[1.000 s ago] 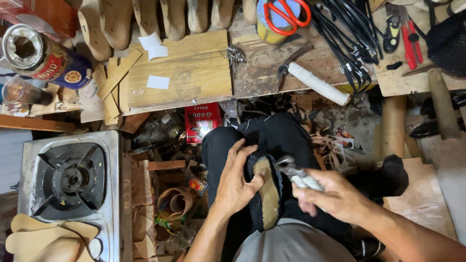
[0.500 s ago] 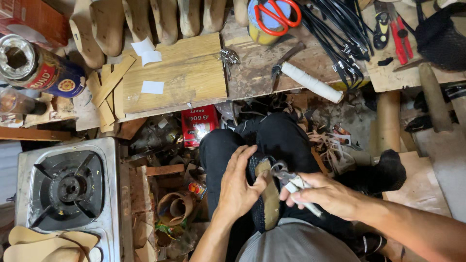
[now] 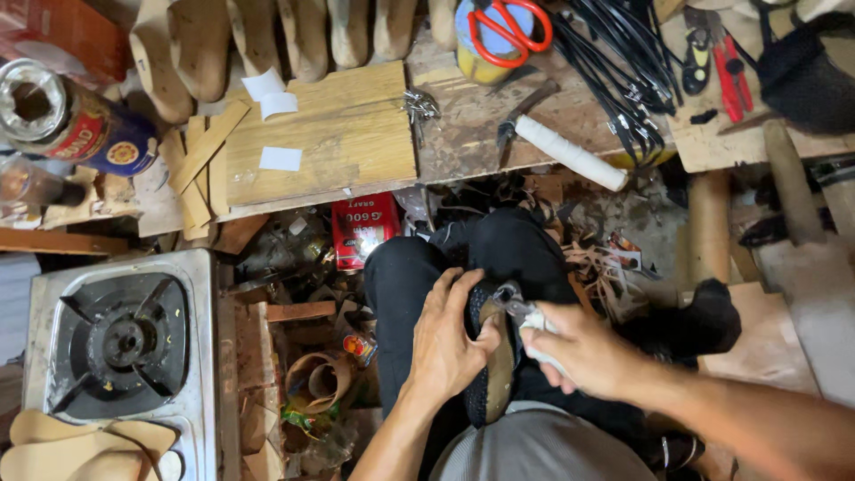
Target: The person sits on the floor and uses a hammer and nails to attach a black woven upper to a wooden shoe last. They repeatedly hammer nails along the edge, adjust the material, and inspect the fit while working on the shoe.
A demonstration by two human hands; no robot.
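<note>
Two hands are working on one shoe (image 3: pixel 494 374) lying sole-up on the person's lap. The left hand (image 3: pixel 445 343) is wrapping its fingers tightly around the shoe's side, thumb pressing on the tan insole. Just right of that grasp, the right hand (image 3: pixel 579 352) is clenching white-handled pincers (image 3: pixel 521 312), their metal tip touching the shoe's upper edge above the left thumb.

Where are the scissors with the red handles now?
In the head view, the red-handled scissors lie at top centre, on a yellow container, left of the black cords.
</note>
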